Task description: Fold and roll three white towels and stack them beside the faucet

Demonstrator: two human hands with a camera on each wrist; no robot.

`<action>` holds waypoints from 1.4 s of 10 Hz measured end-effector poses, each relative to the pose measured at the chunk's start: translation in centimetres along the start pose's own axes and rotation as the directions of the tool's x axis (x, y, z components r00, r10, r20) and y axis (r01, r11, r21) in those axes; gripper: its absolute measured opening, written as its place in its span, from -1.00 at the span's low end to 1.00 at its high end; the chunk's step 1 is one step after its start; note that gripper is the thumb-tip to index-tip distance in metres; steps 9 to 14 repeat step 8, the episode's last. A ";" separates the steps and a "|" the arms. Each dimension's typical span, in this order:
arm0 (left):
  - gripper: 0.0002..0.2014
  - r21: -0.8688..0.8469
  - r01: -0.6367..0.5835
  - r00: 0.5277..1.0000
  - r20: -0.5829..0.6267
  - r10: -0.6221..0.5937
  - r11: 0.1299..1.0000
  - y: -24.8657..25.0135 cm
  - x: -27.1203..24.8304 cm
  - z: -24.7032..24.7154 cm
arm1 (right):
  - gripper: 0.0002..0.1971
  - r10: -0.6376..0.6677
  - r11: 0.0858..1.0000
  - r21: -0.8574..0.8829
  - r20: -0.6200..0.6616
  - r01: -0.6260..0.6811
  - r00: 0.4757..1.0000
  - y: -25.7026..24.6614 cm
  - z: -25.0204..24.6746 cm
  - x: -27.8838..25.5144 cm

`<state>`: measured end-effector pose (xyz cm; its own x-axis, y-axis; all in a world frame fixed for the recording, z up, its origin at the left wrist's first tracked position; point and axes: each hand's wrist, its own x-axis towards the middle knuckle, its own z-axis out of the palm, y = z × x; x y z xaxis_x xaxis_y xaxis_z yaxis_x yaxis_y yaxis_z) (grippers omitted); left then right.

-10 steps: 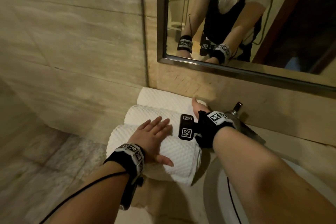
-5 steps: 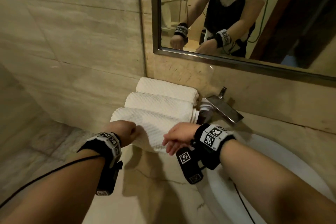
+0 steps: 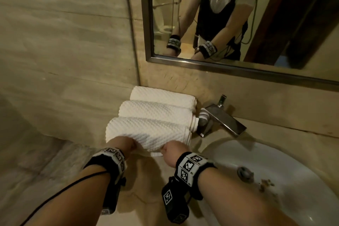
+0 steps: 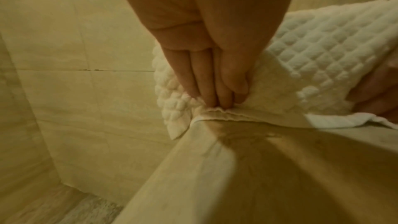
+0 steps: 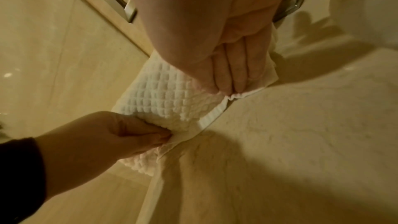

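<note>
Three rolled white waffle towels lie side by side on the counter, left of the faucet (image 3: 223, 121): a far roll (image 3: 163, 95), a middle roll (image 3: 156, 112) and a near roll (image 3: 146, 130). My left hand (image 3: 126, 143) pinches the near roll's loose hem at its left end, fingertips (image 4: 215, 100) pressed into the fold at counter level. My right hand (image 3: 170, 150) grips the same hem near the right end, fingers (image 5: 228, 81) curled down onto the flat border. The hem (image 5: 213, 117) runs between both hands along the counter.
The white sink basin (image 3: 275, 152) with its drain (image 3: 244, 171) lies right of my right arm. A mirror (image 3: 238, 24) hangs above the back ledge. The tiled wall (image 3: 64, 60) closes the left side, and the counter's left edge drops to the floor (image 3: 27, 170).
My left hand has left the top of the near roll and my right hand has come back from the faucet end. Both now hold the near roll's front hem.
</note>
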<state>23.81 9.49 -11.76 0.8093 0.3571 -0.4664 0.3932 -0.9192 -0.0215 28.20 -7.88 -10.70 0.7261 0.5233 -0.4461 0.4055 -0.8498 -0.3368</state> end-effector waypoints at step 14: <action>-0.57 0.016 -0.093 0.970 -0.224 0.094 0.996 5.5 -6.8 -6.2 | -0.59 -0.009 1.000 -0.029 -0.065 0.007 0.998 5.5 -8.2 -11.5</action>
